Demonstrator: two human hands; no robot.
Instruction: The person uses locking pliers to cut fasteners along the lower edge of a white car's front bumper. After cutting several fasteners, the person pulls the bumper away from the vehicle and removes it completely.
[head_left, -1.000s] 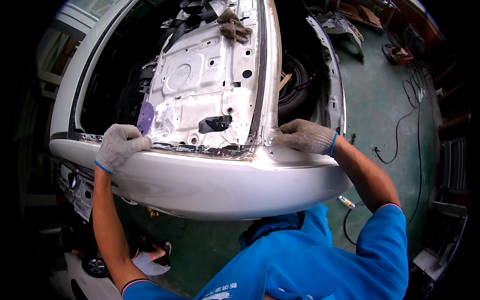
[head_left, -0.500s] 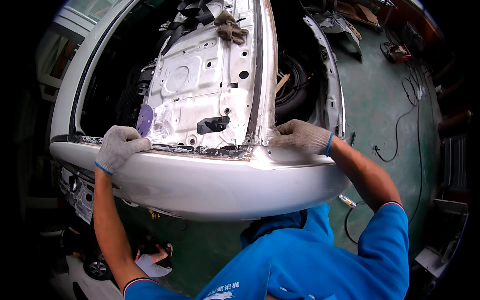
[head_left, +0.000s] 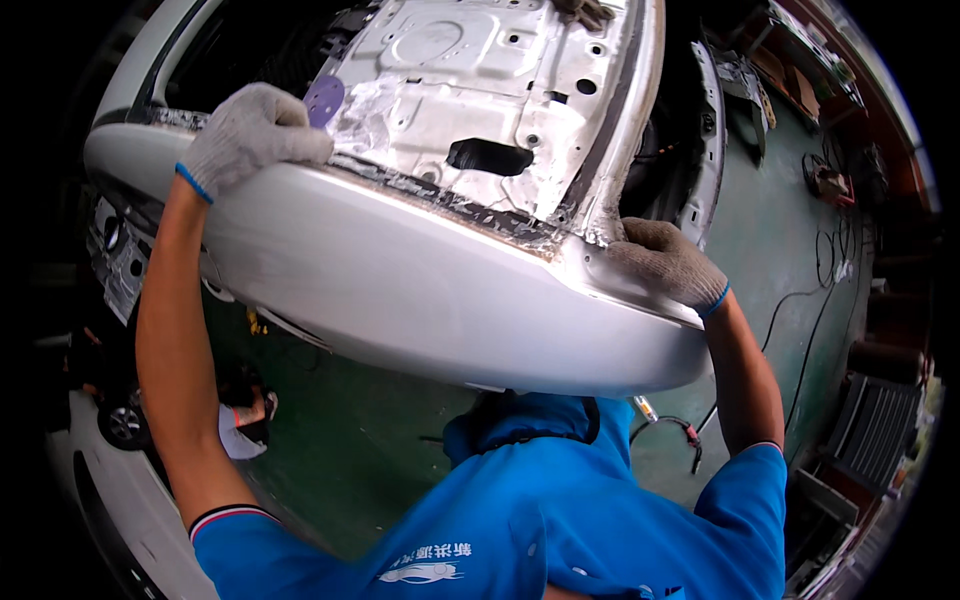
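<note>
A long white car body panel (head_left: 430,270) spans the view in front of me, along the side of an open car body. My left hand (head_left: 255,140), in a pale knitted glove with a blue cuff, is closed over the panel's upper edge at the left. Farther right, my right hand (head_left: 665,265), in a dirtier glove, grips the same edge beside the corner where a pillar meets it. The fingertips of both hands are partly hidden. Between the hands, the seam strip (head_left: 440,195) looks chipped and stripped of paint.
Beyond the panel lies bare white sheet metal (head_left: 440,110) with holes, a purple perforated disc (head_left: 323,101) and a brown glove (head_left: 585,12) on it. Cables (head_left: 815,290) trail over the green floor at right. A person (head_left: 245,425) is low at the left near a white car (head_left: 110,490).
The view has shifted and tilted, so the panel now slopes down to the right. Both hands keep their hold on its edge.
</note>
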